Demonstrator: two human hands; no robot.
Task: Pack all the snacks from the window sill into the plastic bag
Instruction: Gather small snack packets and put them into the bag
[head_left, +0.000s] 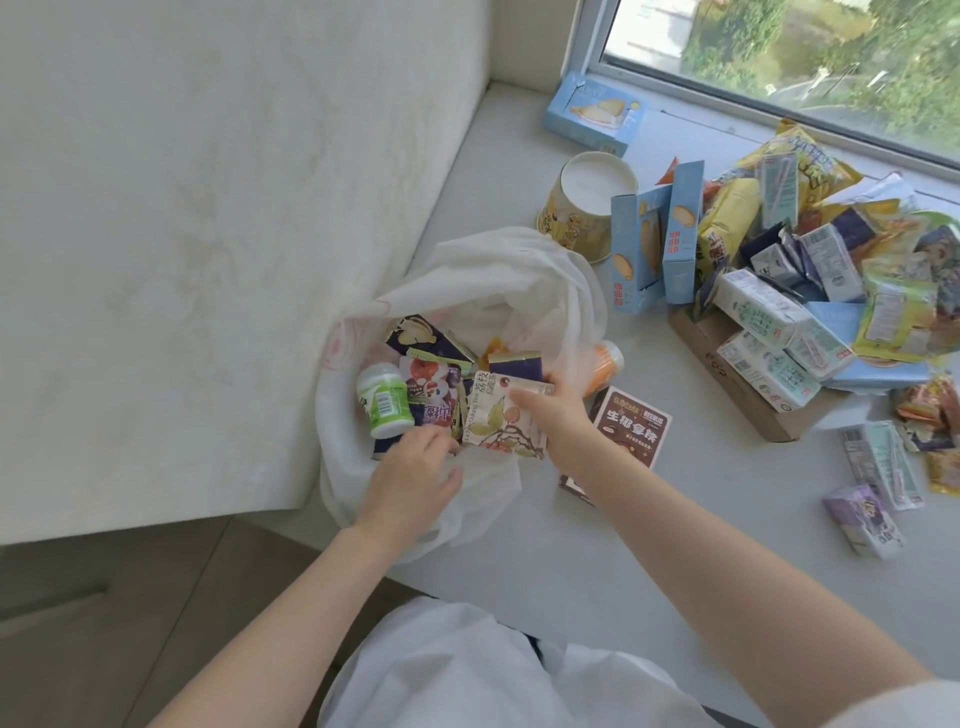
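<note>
A white plastic bag stands open at the left end of the window sill. Inside lie a green-and-white bottle, a cream packet printed with fruit and several other small packets. My left hand grips the bag's near rim. My right hand reaches into the bag's mouth and holds the cream packet by its right edge. An orange bottle lies against the bag's outer right side. A brown box lies beside my right wrist.
Two upright blue boxes, a tipped paper cup and another blue box sit behind the bag. A heap of cartons and packets covers a cardboard tray at right. A purple carton lies nearer. A white mattress borders the left.
</note>
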